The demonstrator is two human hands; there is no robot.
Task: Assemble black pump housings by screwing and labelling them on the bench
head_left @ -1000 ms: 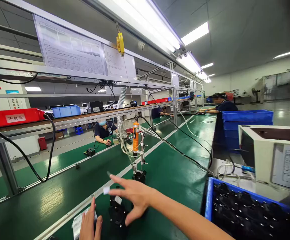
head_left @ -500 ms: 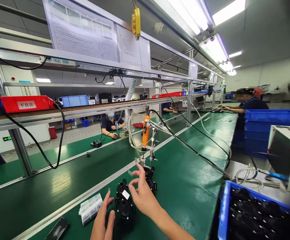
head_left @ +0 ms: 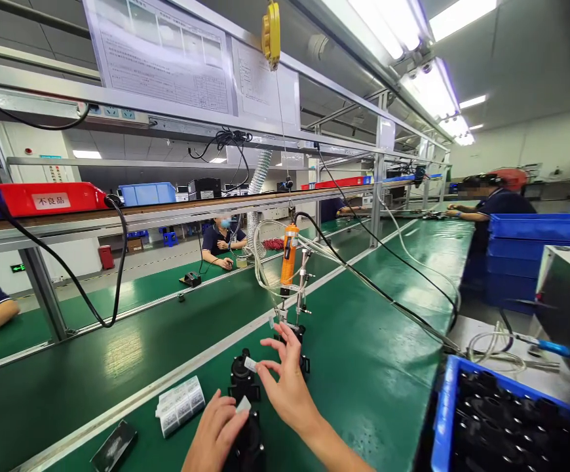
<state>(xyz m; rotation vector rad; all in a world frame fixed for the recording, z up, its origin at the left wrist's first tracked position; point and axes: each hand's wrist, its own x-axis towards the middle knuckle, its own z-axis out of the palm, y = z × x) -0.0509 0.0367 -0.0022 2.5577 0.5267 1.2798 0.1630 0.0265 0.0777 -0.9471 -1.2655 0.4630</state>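
My left hand (head_left: 216, 429) has its fingers curled, with a small white label (head_left: 244, 405) at the thumb and fingertips over a black plastic part (head_left: 251, 446). Whether that label also touches the part I cannot tell. My right hand (head_left: 287, 387) pinches another white label (head_left: 250, 364) at its thumb and index tips, the other fingers raised. A small clear-looking piece (head_left: 272, 322) shows at a raised fingertip. Just behind the left hand stands a second black part (head_left: 242, 375). More black parts (head_left: 304, 364) are partly hidden by my right hand.
A label roll (head_left: 181, 405) and a dark box (head_left: 114, 447) lie left on the green bench (head_left: 363, 367). An orange electric screwdriver (head_left: 289, 259) hangs beyond my hands. At right is a blue crate (head_left: 441, 419) of black parts. Co-workers sit farther off.
My right hand has lowered its thumb and index onto a label near the black parts. My left hand has moved right, its fingers curling in by a label. The view has shifted slightly.
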